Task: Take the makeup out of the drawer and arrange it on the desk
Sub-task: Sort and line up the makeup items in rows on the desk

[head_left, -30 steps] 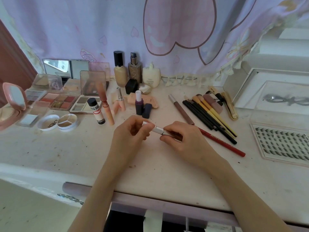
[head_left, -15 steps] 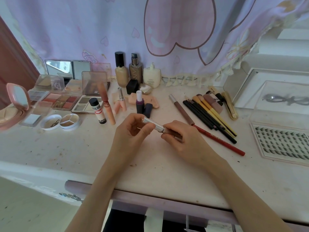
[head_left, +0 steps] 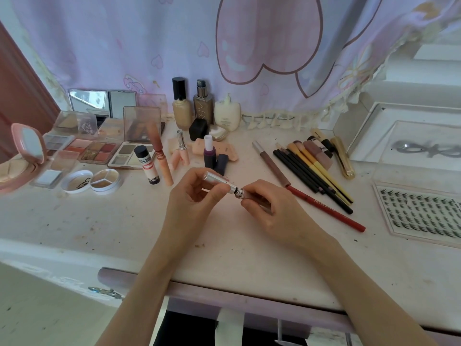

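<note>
Silver-capped pencil (head_left: pixel 225 187) spans both hands: left hand (head_left: pixel 193 198) pinches cap, right hand (head_left: pixel 268 211) grips barrel; axis parallels red pencil (head_left: pixel 324 208), just right.

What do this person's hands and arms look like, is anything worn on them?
Nothing worn shows. Both forearms are bare right down to the picture's bottom edge, with no sleeves in view. The left hand and the right hand carry no gloves, rings, bracelets or watch that the picture shows. Whether the nails are painted is too small to tell.
</note>
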